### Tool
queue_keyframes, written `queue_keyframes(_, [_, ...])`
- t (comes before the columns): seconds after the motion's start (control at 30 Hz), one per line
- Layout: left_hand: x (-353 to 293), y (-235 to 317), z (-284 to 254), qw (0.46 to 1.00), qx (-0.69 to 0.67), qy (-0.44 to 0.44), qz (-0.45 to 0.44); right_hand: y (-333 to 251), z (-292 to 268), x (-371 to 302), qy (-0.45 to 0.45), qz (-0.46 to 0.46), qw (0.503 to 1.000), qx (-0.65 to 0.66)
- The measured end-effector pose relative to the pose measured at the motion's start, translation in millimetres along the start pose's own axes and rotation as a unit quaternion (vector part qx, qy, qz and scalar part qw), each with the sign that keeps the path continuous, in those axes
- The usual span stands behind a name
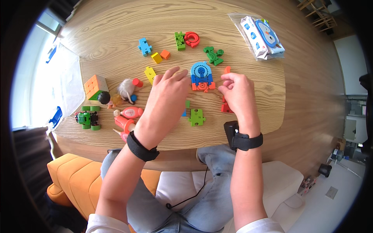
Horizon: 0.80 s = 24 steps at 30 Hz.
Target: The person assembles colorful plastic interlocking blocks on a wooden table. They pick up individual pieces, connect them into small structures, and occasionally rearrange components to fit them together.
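At counter (116,23) centre, your left hand (165,103) hovers flat, grip released, fingers spread beside the blue gear piece (201,73) at its 2 o'clock. Right hand (237,95) is curled — grip clenched, contents I cannot tell — over a red block (225,108). Green puzzle piece (197,117) lies between the wrists. Only container: the wipes pack (262,37), sealed, 1 o'clock.

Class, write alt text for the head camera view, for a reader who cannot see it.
A person's left hand and right hand hover, fingers loosely curled, over a round wooden table on either side of a blue and orange block figure. Coloured puzzle pieces, a puzzle cube, a green toy car and a pack of wipes lie scattered around.
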<state>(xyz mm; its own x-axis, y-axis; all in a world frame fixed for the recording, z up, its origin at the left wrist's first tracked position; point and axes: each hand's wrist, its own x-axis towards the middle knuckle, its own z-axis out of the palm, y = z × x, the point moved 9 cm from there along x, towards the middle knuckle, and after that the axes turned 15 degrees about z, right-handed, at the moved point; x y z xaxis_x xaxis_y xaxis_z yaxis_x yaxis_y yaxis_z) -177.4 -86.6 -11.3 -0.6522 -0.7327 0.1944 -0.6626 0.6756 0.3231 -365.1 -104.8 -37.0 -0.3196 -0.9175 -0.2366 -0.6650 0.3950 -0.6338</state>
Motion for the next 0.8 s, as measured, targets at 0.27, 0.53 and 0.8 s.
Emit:
queue_keyframes(0.27, [-13.6,-28.3,-16.6,0.998,-0.005,0.023,-0.066,23.1,-21.6,15.7,0.078,0.003,0.996,-0.051])
queue_keyframes(0.53, [-23.3,-45.2,-32.4,0.993,-0.012,0.028,-0.116,25.3,-20.7,16.9,0.057,0.046,0.995,-0.072])
queue_keyframes(0.8, [-33.0,-56.3,-35.0,0.993,-0.005,0.025,-0.117,27.5,-11.9,23.2,0.043,0.059,0.995,-0.062])
